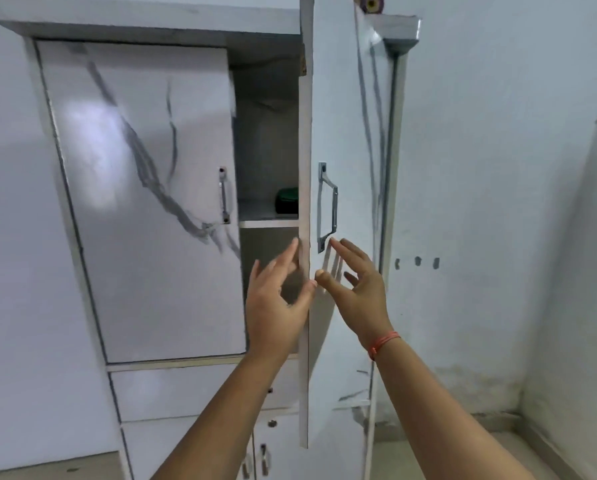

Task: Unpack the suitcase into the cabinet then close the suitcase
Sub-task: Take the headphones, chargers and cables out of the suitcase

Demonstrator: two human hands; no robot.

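**q:** head view, so where's the cabinet (151,29) seen, and is anything being held?

**a:** It's seen dead ahead, set against the wall (498,168). The right door (345,133) is swung open and seen nearly edge-on; the left door (134,202) is shut. Something dark green (287,199) is seen on the shelf (267,223) inside. Nothing's held. The left hand (276,303) is raised at the open door's edge, grip released, fingers straight. The right hand (359,292), orange thread (383,342) tied at the wrist, is spread just below the handle (328,206), grip released too.
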